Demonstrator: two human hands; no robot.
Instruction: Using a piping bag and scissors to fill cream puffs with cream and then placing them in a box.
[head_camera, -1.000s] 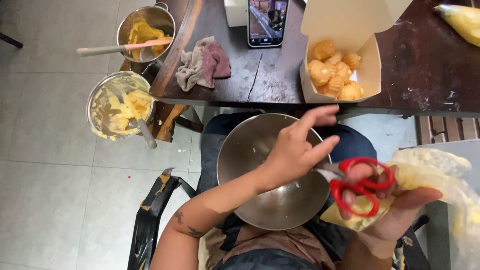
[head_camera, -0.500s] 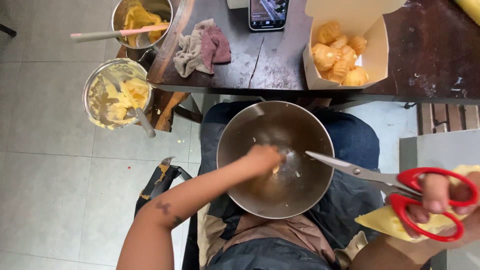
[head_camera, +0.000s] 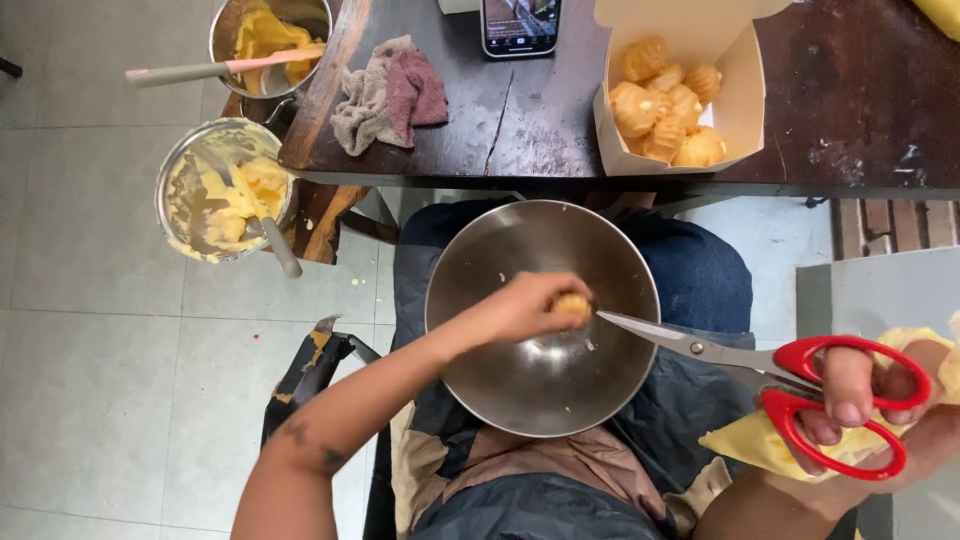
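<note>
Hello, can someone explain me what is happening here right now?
A seated person holds a steel bowl on the lap. The left hand holds a small pastry puff over it. The right hand grips red scissors and a yellow piping bag. More puffs fill a paper box on the table.

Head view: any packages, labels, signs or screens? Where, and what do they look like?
Phone: top centre on the dark wooden table, flat, dark rectangle, screen lit.
Cardboard box: right of the phone at the table's near edge, pale tan, lid flipped open, holding golden pastries.
Piping bag: in the right hand with the red-handled scissors, yellow, soft.
No signs.
</note>
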